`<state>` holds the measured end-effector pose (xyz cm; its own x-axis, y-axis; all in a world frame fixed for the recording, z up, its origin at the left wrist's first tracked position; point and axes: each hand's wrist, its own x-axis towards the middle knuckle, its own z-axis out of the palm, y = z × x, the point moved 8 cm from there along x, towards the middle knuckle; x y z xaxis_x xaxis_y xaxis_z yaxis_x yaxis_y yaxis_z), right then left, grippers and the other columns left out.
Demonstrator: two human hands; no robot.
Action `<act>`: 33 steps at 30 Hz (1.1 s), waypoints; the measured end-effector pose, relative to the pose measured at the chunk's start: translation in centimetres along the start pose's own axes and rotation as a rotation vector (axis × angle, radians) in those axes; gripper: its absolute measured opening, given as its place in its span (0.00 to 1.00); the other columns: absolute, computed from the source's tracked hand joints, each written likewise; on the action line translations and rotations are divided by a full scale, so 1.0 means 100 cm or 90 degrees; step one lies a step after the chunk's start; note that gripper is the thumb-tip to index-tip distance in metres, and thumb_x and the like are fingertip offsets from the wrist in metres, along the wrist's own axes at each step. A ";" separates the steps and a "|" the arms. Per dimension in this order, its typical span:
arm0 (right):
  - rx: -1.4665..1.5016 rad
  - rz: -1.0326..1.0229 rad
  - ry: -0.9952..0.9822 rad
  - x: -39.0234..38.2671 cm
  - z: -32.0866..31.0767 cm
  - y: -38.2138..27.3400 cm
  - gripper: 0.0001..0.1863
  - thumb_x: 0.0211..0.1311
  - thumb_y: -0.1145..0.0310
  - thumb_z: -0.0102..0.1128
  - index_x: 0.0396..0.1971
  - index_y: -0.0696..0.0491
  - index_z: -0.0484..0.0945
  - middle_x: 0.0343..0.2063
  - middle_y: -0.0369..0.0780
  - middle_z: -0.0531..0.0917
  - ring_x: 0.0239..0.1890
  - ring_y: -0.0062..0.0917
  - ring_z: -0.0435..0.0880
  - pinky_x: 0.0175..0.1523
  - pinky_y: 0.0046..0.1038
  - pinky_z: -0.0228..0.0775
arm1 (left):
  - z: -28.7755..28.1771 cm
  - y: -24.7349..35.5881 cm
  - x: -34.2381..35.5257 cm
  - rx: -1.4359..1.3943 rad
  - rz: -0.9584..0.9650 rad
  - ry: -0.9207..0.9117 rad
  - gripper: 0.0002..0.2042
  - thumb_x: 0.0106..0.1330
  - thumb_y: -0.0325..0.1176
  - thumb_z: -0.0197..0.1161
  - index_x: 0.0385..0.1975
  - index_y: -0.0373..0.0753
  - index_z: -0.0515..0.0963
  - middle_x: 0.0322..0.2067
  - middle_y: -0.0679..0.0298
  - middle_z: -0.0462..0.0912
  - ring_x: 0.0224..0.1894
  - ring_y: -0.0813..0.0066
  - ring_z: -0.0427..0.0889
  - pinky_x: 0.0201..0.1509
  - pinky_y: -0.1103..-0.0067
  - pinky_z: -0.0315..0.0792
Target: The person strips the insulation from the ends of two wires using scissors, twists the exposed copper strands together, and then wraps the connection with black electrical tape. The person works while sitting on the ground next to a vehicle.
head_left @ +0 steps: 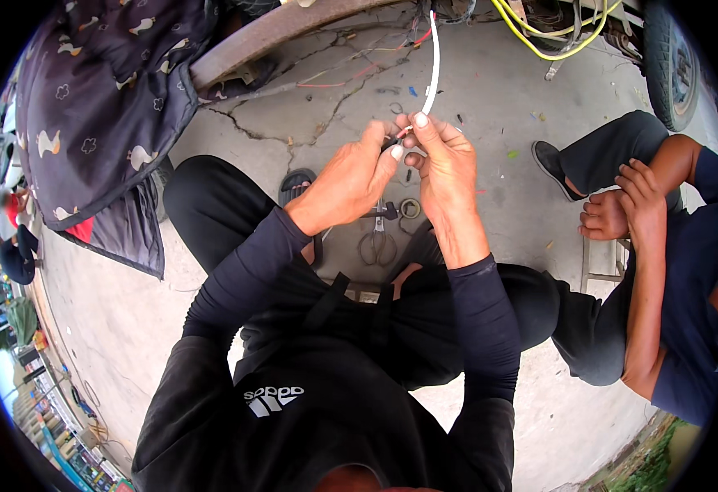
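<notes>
Both my hands are raised close together in front of me, fingertips nearly meeting. A white cable [435,70] runs down from the top and ends at the fingers of my right hand [447,168], which pinches it. Thin reddish wire ends [404,131] show in the small gap between the hands. My left hand [355,172] is closed, thumb against fingers, on a dark wire end; its exact form is partly hidden. Below the hands, on the ground between my feet, lie scissors [377,248], a roll of tape [410,208] and a small black tool I cannot make out.
At right a person [695,271] sits close by, arms crossed over the knees. A vehicle wheel [672,70] and a yellow cable [552,56] are at the top right. A dark patterned cover [105,107] hangs at left beside a curved metal beam [293,31]. Cracked concrete [244,127] carries small scraps.
</notes>
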<state>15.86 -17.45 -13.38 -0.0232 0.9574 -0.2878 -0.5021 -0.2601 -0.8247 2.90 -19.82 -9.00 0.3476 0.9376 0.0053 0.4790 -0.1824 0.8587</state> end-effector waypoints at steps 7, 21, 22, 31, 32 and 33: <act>-0.030 0.019 0.018 0.012 -0.015 -0.005 0.11 0.62 0.60 0.73 0.32 0.53 0.86 0.32 0.36 0.88 0.30 0.13 0.79 0.31 0.18 0.66 | 0.017 -0.026 0.011 -0.302 -0.080 -0.096 0.17 0.82 0.44 0.46 0.55 0.36 0.71 0.30 0.71 0.68 0.29 0.83 0.63 0.32 0.80 0.60; -0.055 0.048 -0.004 0.059 -0.058 0.032 0.18 0.67 0.53 0.67 0.36 0.56 0.84 0.34 0.42 0.88 0.32 0.18 0.82 0.34 0.20 0.71 | 0.053 -0.084 0.043 -0.327 -0.138 -0.190 0.18 0.80 0.45 0.51 0.56 0.38 0.75 0.26 0.75 0.66 0.27 0.86 0.62 0.31 0.84 0.61; -0.061 0.040 -0.008 0.066 -0.062 0.035 0.20 0.69 0.52 0.65 0.38 0.57 0.84 0.36 0.42 0.89 0.33 0.19 0.83 0.35 0.21 0.72 | 0.054 -0.085 0.046 -0.318 -0.123 -0.172 0.16 0.80 0.43 0.50 0.54 0.38 0.76 0.25 0.75 0.67 0.27 0.86 0.62 0.31 0.84 0.61; -0.737 0.231 0.309 0.110 -0.262 0.248 0.31 0.63 0.47 0.65 0.51 0.61 0.79 0.48 0.52 0.85 0.45 0.44 0.86 0.51 0.43 0.77 | 0.024 -0.122 0.061 -0.301 -0.137 -0.142 0.18 0.81 0.42 0.48 0.59 0.36 0.73 0.27 0.70 0.68 0.32 0.83 0.66 0.39 0.81 0.66; -0.869 0.285 0.307 0.113 -0.251 0.264 0.33 0.60 0.47 0.67 0.52 0.61 0.78 0.49 0.53 0.84 0.47 0.47 0.85 0.54 0.45 0.77 | 0.018 -0.126 0.064 -0.303 -0.148 -0.135 0.18 0.82 0.42 0.47 0.59 0.36 0.73 0.27 0.70 0.68 0.33 0.82 0.65 0.39 0.82 0.66; -0.917 0.285 0.293 0.120 -0.228 0.269 0.33 0.59 0.48 0.69 0.52 0.61 0.76 0.49 0.53 0.82 0.48 0.47 0.84 0.54 0.44 0.77 | 0.010 -0.133 0.062 -0.328 -0.154 -0.134 0.19 0.82 0.43 0.47 0.59 0.36 0.73 0.29 0.69 0.69 0.34 0.83 0.66 0.40 0.82 0.65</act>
<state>21.81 -15.84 -50.16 0.4509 0.7244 -0.5214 0.6908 -0.6532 -0.3102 -0.50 -11.85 -20.90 0.4542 0.8466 -0.2774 0.1306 0.2447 0.9607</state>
